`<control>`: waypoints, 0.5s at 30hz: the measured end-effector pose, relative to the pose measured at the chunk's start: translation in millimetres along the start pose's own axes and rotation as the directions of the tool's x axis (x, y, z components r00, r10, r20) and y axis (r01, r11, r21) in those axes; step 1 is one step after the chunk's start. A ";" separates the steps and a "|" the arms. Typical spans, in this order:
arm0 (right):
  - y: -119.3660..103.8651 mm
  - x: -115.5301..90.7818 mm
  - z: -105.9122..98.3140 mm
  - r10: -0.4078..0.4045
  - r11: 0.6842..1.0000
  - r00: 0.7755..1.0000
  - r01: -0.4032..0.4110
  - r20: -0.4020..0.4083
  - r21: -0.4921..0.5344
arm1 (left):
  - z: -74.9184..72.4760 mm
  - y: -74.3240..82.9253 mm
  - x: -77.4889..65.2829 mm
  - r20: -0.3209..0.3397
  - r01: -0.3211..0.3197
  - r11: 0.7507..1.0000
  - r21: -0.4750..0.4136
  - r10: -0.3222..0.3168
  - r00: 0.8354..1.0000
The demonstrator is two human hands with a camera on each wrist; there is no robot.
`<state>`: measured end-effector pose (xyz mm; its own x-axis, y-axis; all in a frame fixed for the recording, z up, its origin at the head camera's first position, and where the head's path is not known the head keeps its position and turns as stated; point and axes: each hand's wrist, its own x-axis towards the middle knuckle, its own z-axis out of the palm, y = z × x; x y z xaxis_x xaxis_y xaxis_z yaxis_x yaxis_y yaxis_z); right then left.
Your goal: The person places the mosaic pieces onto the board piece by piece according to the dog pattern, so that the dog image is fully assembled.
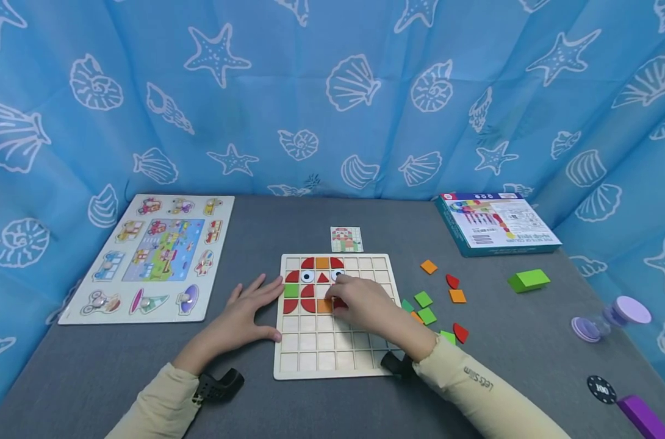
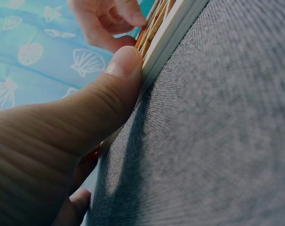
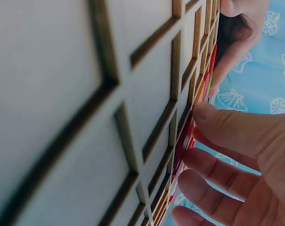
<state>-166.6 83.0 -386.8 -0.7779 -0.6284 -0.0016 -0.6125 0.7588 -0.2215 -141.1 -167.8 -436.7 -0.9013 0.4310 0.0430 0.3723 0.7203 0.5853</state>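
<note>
A pale wooden grid board [image 1: 305, 360] lies on the table, its upper left cells filled with red, orange and green tiles and two eye tiles. At its left edge my left hand [image 1: 247, 314] rests, fingertips by the green tile [image 1: 291, 291] and thumb against the side. My right hand [image 1: 368, 305] reaches over the board. Its thumb and fingertips touch down around a red tile [image 3: 182, 141] lying in a cell beside an orange square [image 1: 324, 305]. In the right wrist view the fingers are spread, bent slightly, and partly cover this tile.
Loose green [image 1: 423, 299], orange [image 1: 457, 296] and red [image 1: 460, 333] tiles lie right of the board. A pattern card [image 1: 346, 239] lies behind it. A peg puzzle [image 1: 146, 256] is at left. At right are a box [image 1: 497, 225], a green block [image 1: 529, 280] and an hourglass-like toy [image 1: 609, 318].
</note>
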 end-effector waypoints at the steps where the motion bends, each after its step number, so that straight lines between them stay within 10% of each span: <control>1: 0.2 -0.2 -0.4 0.003 1.000 1.000 -0.003 -0.002 -0.002 | 0.3 0.1 0.3 0.000 -0.002 1.000 0.002 0.002 1.000; 15: 32.3 -23.2 -27.7 0.141 0.990 0.989 -0.141 -0.049 0.001 | 0.0 0.9 -0.7 -0.007 -0.012 1.000 0.007 0.012 1.000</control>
<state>-172.2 126.8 -366.9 -0.8624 -0.5060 0.0149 -0.4965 0.8398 -0.2196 -140.2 -167.4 -436.2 -0.8984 0.4356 0.0559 0.3846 0.7190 0.5789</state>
